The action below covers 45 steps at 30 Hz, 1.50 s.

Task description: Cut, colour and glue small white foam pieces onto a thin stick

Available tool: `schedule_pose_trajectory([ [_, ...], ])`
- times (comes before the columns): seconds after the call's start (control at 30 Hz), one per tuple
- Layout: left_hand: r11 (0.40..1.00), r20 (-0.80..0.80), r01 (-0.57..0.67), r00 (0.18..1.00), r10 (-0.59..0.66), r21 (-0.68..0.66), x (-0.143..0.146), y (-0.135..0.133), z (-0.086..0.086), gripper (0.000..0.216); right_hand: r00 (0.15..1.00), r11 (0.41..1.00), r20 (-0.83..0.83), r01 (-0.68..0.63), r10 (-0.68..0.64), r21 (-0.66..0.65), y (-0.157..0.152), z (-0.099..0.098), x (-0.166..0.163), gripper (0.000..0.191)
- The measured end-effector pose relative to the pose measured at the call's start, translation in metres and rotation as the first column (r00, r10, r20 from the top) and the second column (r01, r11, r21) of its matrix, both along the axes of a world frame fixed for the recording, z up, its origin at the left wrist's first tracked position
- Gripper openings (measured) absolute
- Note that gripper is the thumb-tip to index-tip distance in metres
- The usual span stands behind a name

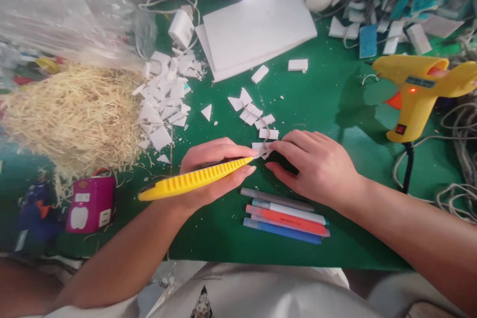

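Note:
My left hand (216, 159) is closed around a yellow utility knife (197, 177), its blade tip pointing right at a small white foam piece (260, 147). My right hand (316, 164) is curled on the other side, with its index fingertip against the right edge of that piece and the thumb a little below. A thin string (265, 126) runs from there up over several small white foam pieces (251, 113) lying in a line. Just below my hands lie several markers (286, 218) in grey, white, red and blue.
A yellow glue gun (413, 94) with a lit red lamp stands at right. White sheets (261, 30) lie at the back. Foam scraps (167, 94), wood shavings (82, 114) and a magenta box (91, 203) are on the left. More scraps (402, 10) and tangled cords (462, 194) lie right.

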<state>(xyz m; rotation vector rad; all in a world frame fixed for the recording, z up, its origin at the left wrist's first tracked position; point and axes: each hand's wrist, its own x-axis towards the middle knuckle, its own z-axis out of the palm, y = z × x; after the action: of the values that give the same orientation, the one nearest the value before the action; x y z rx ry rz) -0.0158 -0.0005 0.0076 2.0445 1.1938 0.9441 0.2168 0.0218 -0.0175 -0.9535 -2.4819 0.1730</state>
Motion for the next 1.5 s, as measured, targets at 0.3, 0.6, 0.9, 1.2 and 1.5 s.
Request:
schedule_pose_trajectory([
  [0.3, 1.000, -0.006, 0.019, 1.000, -0.019, 0.010, 0.0016, 0.0016, -0.0030, 0.008, 0.993, 0.996, 0.095, 0.057, -0.063, 0.071, 0.0003, -0.0012, -0.0053, 0.027],
  [0.6, 0.999, -0.008, 0.035, 0.999, -0.035, -0.013, 0.0030, 0.0002, -0.0038, 0.010, 0.999, 1.000, 0.042, -0.016, 0.017, -0.022, 0.0035, -0.0018, 0.0012, 0.022],
  [0.9, 0.999, -0.015, 0.022, 1.000, -0.022, -0.031, 0.0061, -0.0026, -0.0045, 0.010, 0.999, 0.999, 0.028, -0.032, 0.033, -0.032, 0.0041, -0.0013, 0.0031, 0.022],
  [1.2, 1.000, -0.034, 0.011, 0.999, -0.011, -0.004, 0.0080, -0.0026, -0.0064, 0.010, 0.999, 0.998, 0.019, -0.035, 0.036, -0.054, 0.0049, -0.0021, 0.0033, 0.022],
  [1.5, 0.999, -0.023, 0.028, 0.999, -0.027, 0.044, 0.0094, -0.0037, -0.0071, 0.011, 0.999, 0.999, 0.028, -0.029, 0.029, -0.029, 0.0043, -0.0012, 0.0020, 0.023],
])
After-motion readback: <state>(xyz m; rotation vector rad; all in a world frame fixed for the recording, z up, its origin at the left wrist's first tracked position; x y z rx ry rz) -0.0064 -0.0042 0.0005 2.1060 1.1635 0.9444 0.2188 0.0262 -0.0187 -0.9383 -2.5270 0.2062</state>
